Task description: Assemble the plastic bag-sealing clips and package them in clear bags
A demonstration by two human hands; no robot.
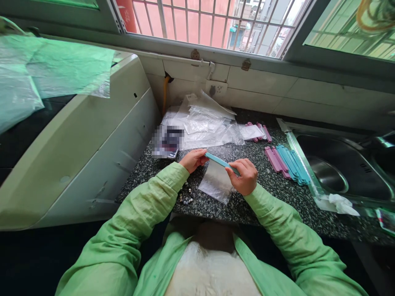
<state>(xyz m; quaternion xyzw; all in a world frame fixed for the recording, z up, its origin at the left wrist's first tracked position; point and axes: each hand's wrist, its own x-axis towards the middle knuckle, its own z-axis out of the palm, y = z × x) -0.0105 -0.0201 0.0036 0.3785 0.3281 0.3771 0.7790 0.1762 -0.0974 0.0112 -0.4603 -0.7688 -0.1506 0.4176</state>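
Both of my hands hold one slim teal strip above the counter. My left hand pinches its far left end between closed fingertips. At the other end, my right hand has its fingers wrapped around the strip, with the thumb on top. A clear plastic bag lies flat on the counter under the strip. Small shiny pieces, too small to name, are piled by my left sleeve. To the right lie several pink strips and several teal strips of similar shape.
A heap of clear plastic bags covers the back of the speckled counter. A partly blurred phone-like device lies left of it. More pink strips lie behind. A sink is at right, a pale appliance at left.
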